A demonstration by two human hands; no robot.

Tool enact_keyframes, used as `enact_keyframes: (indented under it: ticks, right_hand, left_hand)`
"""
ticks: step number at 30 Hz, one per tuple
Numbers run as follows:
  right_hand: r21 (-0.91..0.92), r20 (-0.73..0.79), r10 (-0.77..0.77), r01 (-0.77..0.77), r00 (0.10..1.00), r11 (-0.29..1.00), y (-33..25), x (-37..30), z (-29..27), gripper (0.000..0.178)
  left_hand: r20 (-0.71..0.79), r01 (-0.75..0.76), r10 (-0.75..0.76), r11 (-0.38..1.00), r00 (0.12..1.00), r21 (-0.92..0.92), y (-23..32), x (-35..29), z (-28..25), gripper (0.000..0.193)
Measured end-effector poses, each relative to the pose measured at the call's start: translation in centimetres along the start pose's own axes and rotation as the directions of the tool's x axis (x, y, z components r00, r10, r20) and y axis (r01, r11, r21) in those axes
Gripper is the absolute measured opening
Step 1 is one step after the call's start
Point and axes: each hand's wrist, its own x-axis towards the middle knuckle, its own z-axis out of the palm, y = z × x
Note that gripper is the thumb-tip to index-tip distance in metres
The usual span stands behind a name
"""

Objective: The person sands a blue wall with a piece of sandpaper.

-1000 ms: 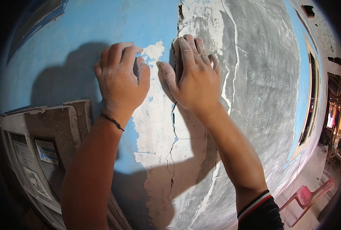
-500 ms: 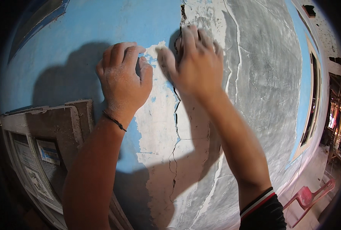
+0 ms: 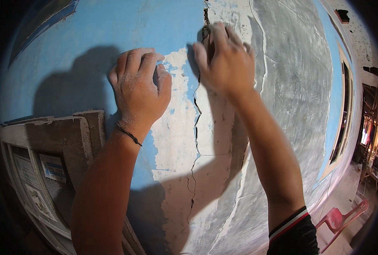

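A wall fills most of the view: blue paint (image 3: pixel 155 25) on the left, a bare whitish strip (image 3: pixel 172 140) in the middle, grey plaster (image 3: pixel 295 72) to the right. A jagged dark crack (image 3: pixel 196 121) runs down the strip, widest at the top. My left hand (image 3: pixel 140 85), dusted with white powder, is at the blue paint beside the strip's edge; its fingers are bent, the thumb stands apart, and nothing shows in it. Slightly blurred, my right hand (image 3: pixel 231 63) lies over the upper crack with fingers spread and thumb out. What is under its palm is hidden.
Framed panes (image 3: pixel 40 157) with a rough, worn edge stand at lower left. A window frame (image 3: pixel 341 123) is set in the wall at far right. On the floor at lower right is a pink plastic chair (image 3: pixel 335 219). Both arms cast shadows over the wall.
My right hand has shifted a little to the right and up along the wall. My left hand stays nearly in place. The whole view has moved slightly.
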Motion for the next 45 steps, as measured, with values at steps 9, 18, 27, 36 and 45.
enact_keyframes:
  ticks: [9, 18, 27, 36, 45]
  right_hand:
    - [0.061, -0.017, -0.033, 0.034, 0.999, 0.998, -0.9, -3.6, -0.3, 0.06]
    - [0.125, 0.053, 0.122, -0.128, 0.991, 0.984, -0.3, 0.4, 0.0, 0.059]
    - [-0.009, 0.075, 0.063, -0.062, 0.995, 0.998, -0.2, -1.1, -0.5, 0.06]
    - [-0.047, 0.082, 0.093, -0.089, 0.992, 0.995, -0.7, -2.5, -0.3, 0.066]
    - [-0.124, 0.045, 0.059, -0.053, 0.997, 0.991, 0.6, 0.5, -0.3, 0.061]
  left_hand:
    - [-0.004, 0.015, -0.015, 1.0, 1.0, 0.026, -0.4, -0.3, 0.0, 0.021]
    - [0.004, 0.01, -0.01, 1.0, 1.0, -0.004, 0.3, 0.0, 0.2, 0.024]
    - [0.041, 0.039, -0.04, 0.999, 0.998, 0.037, 0.5, 0.1, 0.1, 0.023]
    - [0.052, 0.119, -0.119, 0.993, 0.992, 0.002, 0.4, -0.1, -0.2, 0.024]
    - [0.058, 0.115, -0.115, 0.993, 0.992, -0.002, 0.9, -0.1, 0.3, 0.024]
